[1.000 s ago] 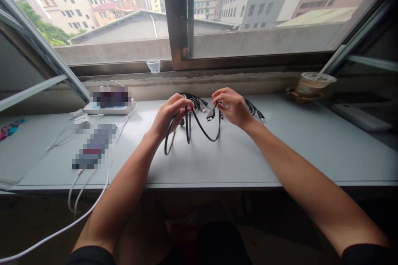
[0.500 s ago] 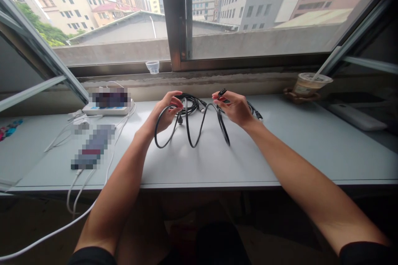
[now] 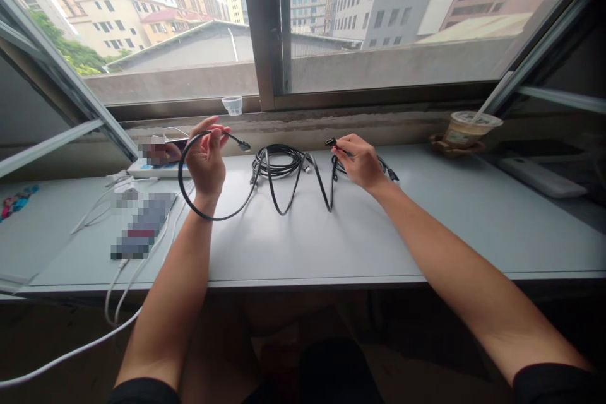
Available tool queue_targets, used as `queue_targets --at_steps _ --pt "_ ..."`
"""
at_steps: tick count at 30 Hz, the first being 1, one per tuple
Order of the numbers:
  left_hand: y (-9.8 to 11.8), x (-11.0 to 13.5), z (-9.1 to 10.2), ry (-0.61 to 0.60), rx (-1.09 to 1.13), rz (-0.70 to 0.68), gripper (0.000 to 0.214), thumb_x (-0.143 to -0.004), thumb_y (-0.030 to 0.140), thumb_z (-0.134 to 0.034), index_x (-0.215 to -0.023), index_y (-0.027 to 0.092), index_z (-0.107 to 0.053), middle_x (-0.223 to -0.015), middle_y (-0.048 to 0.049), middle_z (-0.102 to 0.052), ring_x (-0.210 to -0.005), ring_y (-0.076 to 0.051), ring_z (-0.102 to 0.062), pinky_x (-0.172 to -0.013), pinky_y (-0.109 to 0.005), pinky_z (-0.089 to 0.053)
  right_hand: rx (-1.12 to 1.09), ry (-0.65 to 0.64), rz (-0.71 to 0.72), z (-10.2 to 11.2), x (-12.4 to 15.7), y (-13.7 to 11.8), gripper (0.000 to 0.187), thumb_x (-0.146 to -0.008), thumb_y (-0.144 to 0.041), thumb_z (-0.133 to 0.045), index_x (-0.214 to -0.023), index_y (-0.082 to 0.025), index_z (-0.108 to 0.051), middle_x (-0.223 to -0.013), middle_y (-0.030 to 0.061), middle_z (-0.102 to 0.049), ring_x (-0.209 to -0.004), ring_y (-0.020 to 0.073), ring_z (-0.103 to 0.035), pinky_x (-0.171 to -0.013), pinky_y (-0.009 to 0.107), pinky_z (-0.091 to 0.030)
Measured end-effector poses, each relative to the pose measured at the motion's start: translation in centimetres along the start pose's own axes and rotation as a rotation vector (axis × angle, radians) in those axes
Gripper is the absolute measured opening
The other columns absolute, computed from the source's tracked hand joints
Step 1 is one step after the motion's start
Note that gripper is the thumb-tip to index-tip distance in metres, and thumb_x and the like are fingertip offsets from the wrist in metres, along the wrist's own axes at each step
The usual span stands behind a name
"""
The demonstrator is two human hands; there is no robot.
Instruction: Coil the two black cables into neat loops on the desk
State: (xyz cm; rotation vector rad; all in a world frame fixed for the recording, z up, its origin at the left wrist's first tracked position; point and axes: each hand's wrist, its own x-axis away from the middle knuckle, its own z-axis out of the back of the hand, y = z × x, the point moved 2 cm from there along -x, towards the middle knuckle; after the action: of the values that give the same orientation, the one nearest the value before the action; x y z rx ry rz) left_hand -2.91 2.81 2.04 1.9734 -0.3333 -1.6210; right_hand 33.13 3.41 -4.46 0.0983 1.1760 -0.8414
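A black cable (image 3: 271,192) hangs in loose spirals between my two hands, above the table. My left hand (image 3: 208,161), raised at the left, is closed on it near one end; that end's plug (image 3: 243,146) sticks out to the right of the fingers. On the other side, my right hand (image 3: 357,161) pinches the cable's other connector (image 3: 330,142) between thumb and fingers. Behind the spirals a coiled black cable (image 3: 279,158) lies on the table. Another black cable coil (image 3: 389,172) is partly hidden behind my right hand.
At the left are a white power strip (image 3: 163,169), a blurred-out phone (image 3: 146,221) and white cords (image 3: 118,290). A drink cup with a straw (image 3: 468,129) stands at the right back. A small clear cup (image 3: 232,105) is on the window sill. The table's front edge (image 3: 312,282) runs across.
My left hand has moved left and up with its end of the cable, drawing the spirals wider apart. My right hand has hardly moved. The coiled cable behind now shows more fully.
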Motion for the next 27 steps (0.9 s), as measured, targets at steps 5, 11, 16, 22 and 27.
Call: queue_targets --at_steps 5,11,16,22,27 --pt "-0.8 0.4 0.3 -0.113 -0.114 -0.01 0.034 -0.099 0.05 -0.07 -0.118 0.022 -0.073 -0.109 -0.0059 -0.075 -0.095 -0.016 -0.077 -0.09 -0.03 -0.065 -0.025 0.007 -0.04 0.0 0.1 0.1 0.029 -0.102 -0.04 -0.06 -0.109 -0.021 -0.081 -0.097 0.0102 -0.072 -0.088 0.0252 -0.069 -0.083 0.042 -0.062" --pt "-1.5 2.4 -1.3 -0.38 -0.168 0.097 0.04 -0.099 0.047 -0.069 -0.128 0.02 -0.075 -0.103 -0.0065 -0.076 -0.09 -0.017 -0.077 -0.086 -0.03 -0.065 -0.137 0.022 -0.165 -0.1 0.0 -0.2 0.032 -0.095 -0.039 -0.068 -0.121 -0.024 -0.078 -0.1 0.0088 -0.073 -0.085 0.0251 -0.071 -0.075 0.043 -0.066" --pt "-1.9 3.1 -2.0 -0.444 -0.107 0.178 0.041 -0.097 0.048 -0.07 -0.128 0.021 -0.076 -0.103 -0.0063 -0.075 -0.089 -0.016 -0.077 -0.085 -0.031 -0.066 -0.318 0.023 -0.331 -0.5 0.0 -1.0 0.043 -0.087 -0.044 -0.078 -0.127 -0.028 -0.072 -0.097 0.0041 -0.075 -0.081 0.0226 -0.074 -0.062 0.035 -0.068" --pt "-1.8 3.2 -2.1 -0.47 -0.1 0.22 0.043 -0.095 0.052 -0.072 -0.123 0.021 -0.078 -0.1 -0.0059 -0.075 -0.087 -0.016 -0.076 -0.086 -0.03 -0.065 -0.419 0.009 -0.377 -1.3 0.5 -1.1 0.032 -0.084 -0.049 -0.081 -0.103 -0.024 -0.076 -0.113 0.0093 -0.077 -0.092 0.0264 -0.076 -0.062 0.038 -0.07" --pt "-1.6 3.0 -2.0 -0.456 -0.065 0.237 0.039 -0.092 0.05 -0.075 -0.116 0.02 -0.079 -0.098 -0.0064 -0.075 -0.086 -0.017 -0.075 -0.083 -0.032 -0.066 -0.452 -0.037 -0.389 -1.7 0.8 -0.7 0.033 -0.082 -0.052 -0.082 -0.095 -0.023 -0.075 -0.108 0.0087 -0.076 -0.096 0.026 -0.075 -0.064 0.036 -0.07"
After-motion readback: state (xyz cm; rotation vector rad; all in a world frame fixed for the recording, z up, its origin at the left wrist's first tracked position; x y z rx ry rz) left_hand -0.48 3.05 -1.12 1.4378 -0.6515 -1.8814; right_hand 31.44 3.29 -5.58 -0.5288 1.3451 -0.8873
